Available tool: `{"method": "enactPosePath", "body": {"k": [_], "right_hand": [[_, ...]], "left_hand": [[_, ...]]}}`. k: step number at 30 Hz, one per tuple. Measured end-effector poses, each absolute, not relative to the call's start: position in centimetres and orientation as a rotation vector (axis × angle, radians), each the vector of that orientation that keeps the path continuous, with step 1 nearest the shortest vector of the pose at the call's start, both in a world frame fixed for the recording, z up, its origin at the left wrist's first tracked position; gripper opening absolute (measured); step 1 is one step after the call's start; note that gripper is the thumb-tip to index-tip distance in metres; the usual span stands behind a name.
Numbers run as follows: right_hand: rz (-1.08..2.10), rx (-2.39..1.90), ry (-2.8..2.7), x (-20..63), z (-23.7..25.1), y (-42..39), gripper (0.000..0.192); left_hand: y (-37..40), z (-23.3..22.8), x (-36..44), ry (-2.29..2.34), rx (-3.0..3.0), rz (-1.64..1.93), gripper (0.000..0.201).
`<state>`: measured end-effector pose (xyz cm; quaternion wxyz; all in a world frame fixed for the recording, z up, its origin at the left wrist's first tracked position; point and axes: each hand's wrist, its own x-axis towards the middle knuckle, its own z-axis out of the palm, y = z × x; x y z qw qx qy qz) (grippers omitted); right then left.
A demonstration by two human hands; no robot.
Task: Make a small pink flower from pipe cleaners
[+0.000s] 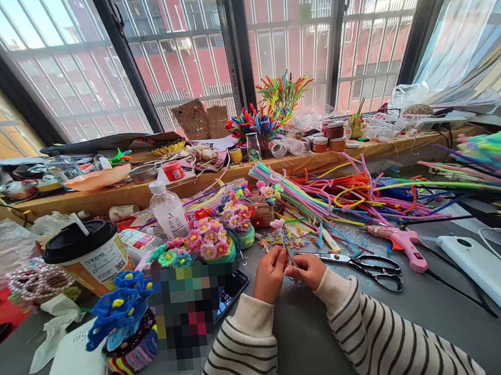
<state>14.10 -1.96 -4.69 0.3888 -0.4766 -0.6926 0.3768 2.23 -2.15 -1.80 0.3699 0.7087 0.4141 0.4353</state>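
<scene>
My left hand (269, 276) and my right hand (309, 269) meet over the grey table (303, 349), both pinching the thin stem of a small pink pipe-cleaner flower (278, 224) that stands upright between them. Both arms wear cream sleeves with dark stripes. Black-handled scissors (366, 263) lie just right of my right hand. A pink glue gun (399, 242) rests beyond them.
Pots of finished pink and blue pipe-cleaner flowers (211, 242) stand to the left, with a phone (231, 294), a lidded paper cup (88, 252) and a plastic bottle (169, 211). Loose coloured pipe cleaners (350, 195) spread to the right. A white device (495, 275) lies at the right edge.
</scene>
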Motion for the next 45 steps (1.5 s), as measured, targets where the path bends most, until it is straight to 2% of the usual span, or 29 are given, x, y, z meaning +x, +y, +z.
{"method": "enactPosePath", "body": {"k": [7, 16, 28, 39, 45], "right_hand": [[1.04, -1.222, -1.683, 14.3, -4.5, -1.6, 0.051], [0.995, -1.211, -1.719, 14.1, -4.5, -1.8, 0.05], [0.956, -1.186, -1.779, 13.7, -5.1, -1.8, 0.053], [1.126, -1.073, -1.788, 13.2, -5.1, -1.8, 0.06], [1.197, -1.018, -1.777, 12.9, -5.3, -1.7, 0.057]], "left_hand": [[-2.2, -2.0, 2.3, 1.094, 1.86, 1.104, 0.026], [-2.0, -1.8, 2.1, 1.057, 1.639, 1.287, 0.024], [-1.8, -1.5, 1.9, 1.036, 1.521, 1.277, 0.023], [-1.9, -1.6, 1.9, 0.888, 1.42, 1.14, 0.021], [-1.7, -1.7, 1.8, 0.943, 1.499, 1.212, 0.021]]}}
